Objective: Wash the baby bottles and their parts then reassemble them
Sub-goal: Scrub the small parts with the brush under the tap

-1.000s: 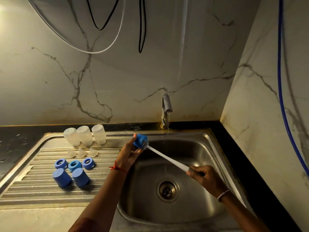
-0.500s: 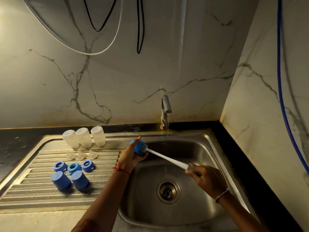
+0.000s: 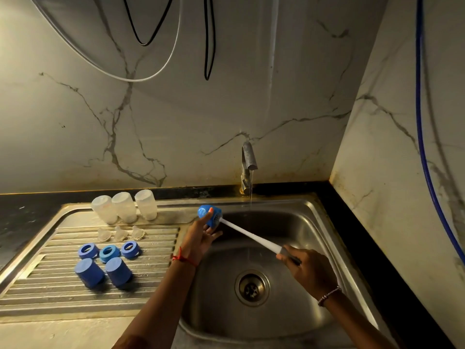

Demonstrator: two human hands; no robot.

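My left hand (image 3: pixel 201 235) holds a blue bottle cap (image 3: pixel 210 214) over the left edge of the sink basin (image 3: pixel 289 323). My right hand (image 3: pixel 305 267) grips the handle of a white bottle brush (image 3: pixel 249 235), whose head is inside the cap. On the draining board (image 3: pixel 37 295) three clear bottles (image 3: pixel 124 206) stand upside down at the back. Three clear teats (image 3: pixel 120 233) lie in front of them, then three blue collar rings (image 3: pixel 108 251), then two more blue caps (image 3: pixel 104 273).
Water runs in a thin stream from the steel tap (image 3: pixel 247 165) into the basin, above the drain (image 3: pixel 251 288). A black counter (image 3: pixel 364 235) borders the sink. Marble walls stand behind and to the right, with cables (image 3: pixel 208 46) and a blue hose (image 3: pixel 422 147) hanging.
The cap in my left hand has turned slightly and the brush has shifted in it. The parts on the draining board stay put.
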